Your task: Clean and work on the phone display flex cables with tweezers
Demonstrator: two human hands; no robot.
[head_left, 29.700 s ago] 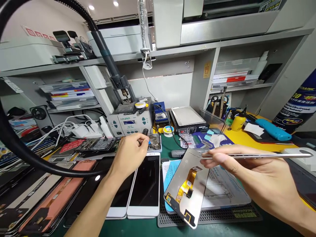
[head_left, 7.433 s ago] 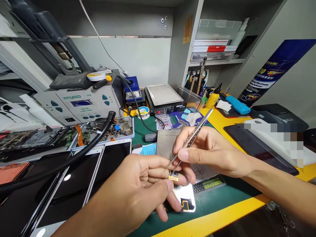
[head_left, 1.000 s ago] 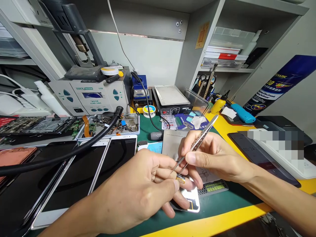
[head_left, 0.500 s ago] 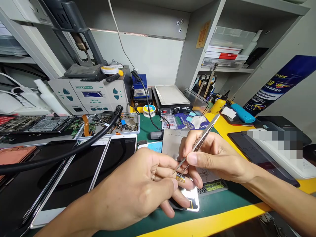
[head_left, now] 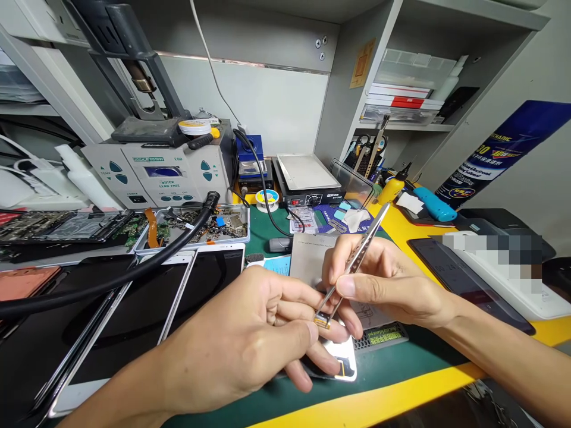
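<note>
Tweezers (head_left: 364, 246) of shiny metal, dotted with small holes, slant through the centre, pinched between the right hand's (head_left: 388, 282) thumb and forefinger. Their tips are at a tiny gold-and-black connector (head_left: 322, 321), which the left hand (head_left: 245, 348) pinches between thumb and loosely curled fingers, lower centre. Both hands partly hide a flat grey panel (head_left: 307, 254); a smooth black hose (head_left: 173, 251) curves across the left.
</note>
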